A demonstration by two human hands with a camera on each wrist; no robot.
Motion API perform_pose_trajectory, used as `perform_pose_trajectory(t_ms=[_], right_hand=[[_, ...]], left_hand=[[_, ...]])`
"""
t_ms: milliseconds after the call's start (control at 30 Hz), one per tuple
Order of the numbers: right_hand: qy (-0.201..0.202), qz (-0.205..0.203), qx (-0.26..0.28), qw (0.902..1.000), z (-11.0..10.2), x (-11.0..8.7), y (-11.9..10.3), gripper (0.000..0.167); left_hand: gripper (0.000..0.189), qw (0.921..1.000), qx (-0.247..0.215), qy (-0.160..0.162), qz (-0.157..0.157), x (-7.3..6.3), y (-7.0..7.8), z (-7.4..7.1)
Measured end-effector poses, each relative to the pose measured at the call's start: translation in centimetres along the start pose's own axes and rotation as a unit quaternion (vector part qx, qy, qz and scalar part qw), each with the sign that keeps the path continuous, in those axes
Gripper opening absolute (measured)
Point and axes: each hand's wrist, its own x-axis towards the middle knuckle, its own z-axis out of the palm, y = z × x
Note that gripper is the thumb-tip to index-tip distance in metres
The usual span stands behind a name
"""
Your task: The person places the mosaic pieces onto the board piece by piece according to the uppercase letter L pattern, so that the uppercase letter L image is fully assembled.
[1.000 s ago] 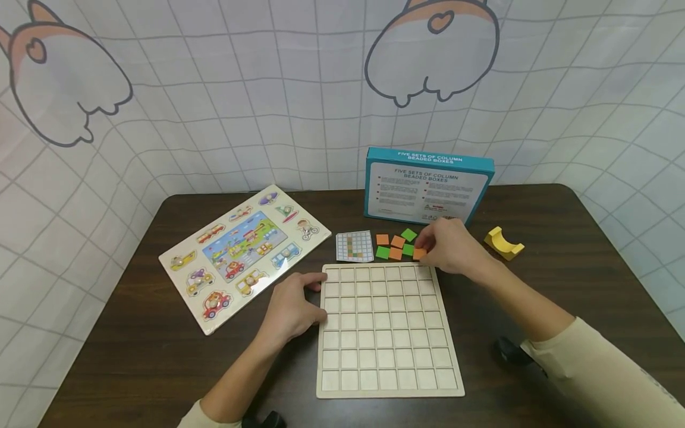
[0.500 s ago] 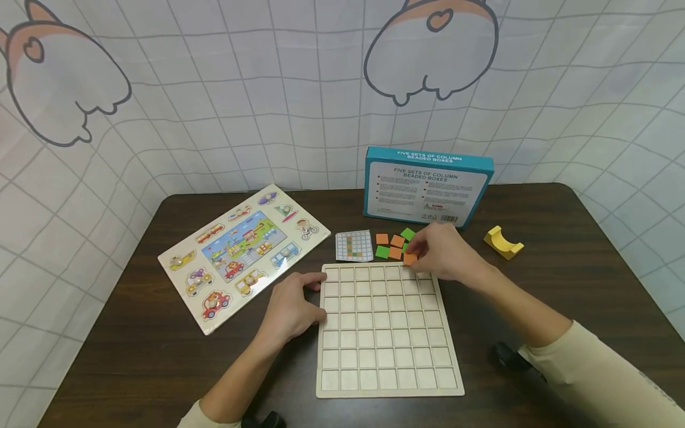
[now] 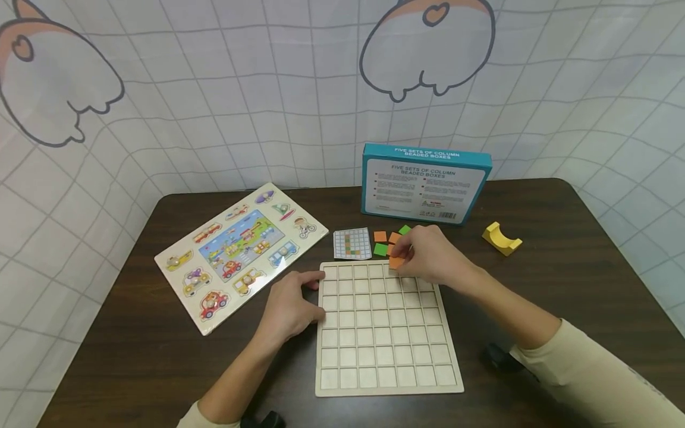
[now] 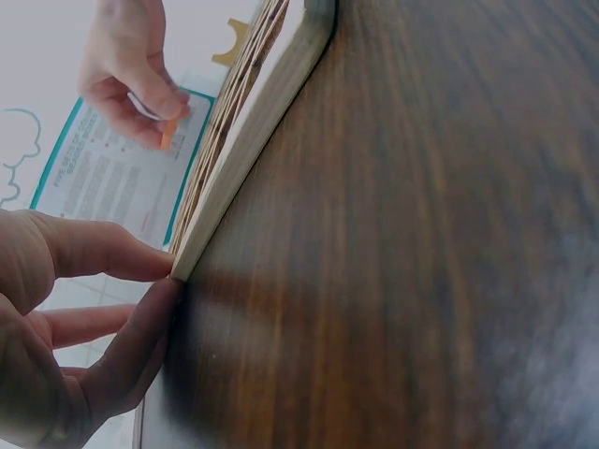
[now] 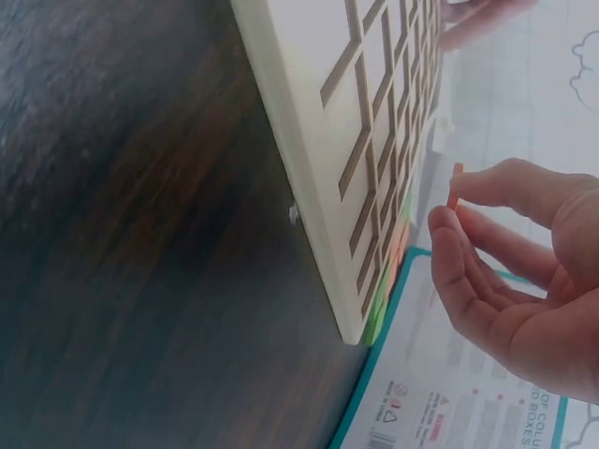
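While my left hand (image 3: 289,306) rests against the near-left side of things, its thumb and finger spread apart and touching the left edge of the wooden board (image 3: 376,337), my right hand (image 3: 436,255) pinches an orange tile (image 3: 395,262) between thumb and fingers. I have that tile raised clear of the wood, over the board's far edge. The board lies flat in front of me, its grid of shallow squares facing up. Just past its far edge sits a small cluster of loose tiles (image 3: 381,249), orange and green, and my right hand hides part of them from above. Left of the cluster, near it, lies a card (image 3: 351,244) printed with a grid and some coloured squares. Behind the tiles a blue box (image 3: 423,187) stands on its long side, printed face towards me, so it closes off the space beyond my right hand. A curved yellow block (image 3: 501,239) lies to the right, well apart from the board. Off to my left a picture puzzle (image 3: 241,245) lies aslant. All of it is on a dark table (image 3: 123,356), backed by a checked cloth (image 3: 267,89).
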Motion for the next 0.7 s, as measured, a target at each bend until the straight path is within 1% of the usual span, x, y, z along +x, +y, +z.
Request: perform_pose_trajectory(t_ms=[133, 333, 700], right_hand=[[0.001, -0.01, -0.002, 0.9999, 0.3, 0.0, -0.4, 0.021], [0.002, -0.028, 0.001, 0.9996, 0.6, 0.2, -0.8, 0.019], [-0.024, -0.021, 0.017, 0.9994, 1.6, 0.3, -2.1, 0.022]], left_hand=[[0.075, 1.0, -0.002, 0.001, -0.003, -0.1, 0.0, 0.0], [0.073, 0.9999, 0.003, 0.004, 0.012, 0.0, -0.2, 0.1], [0.073, 0.9999, 0.002, 0.003, 0.01, 0.0, -0.2, 0.2]])
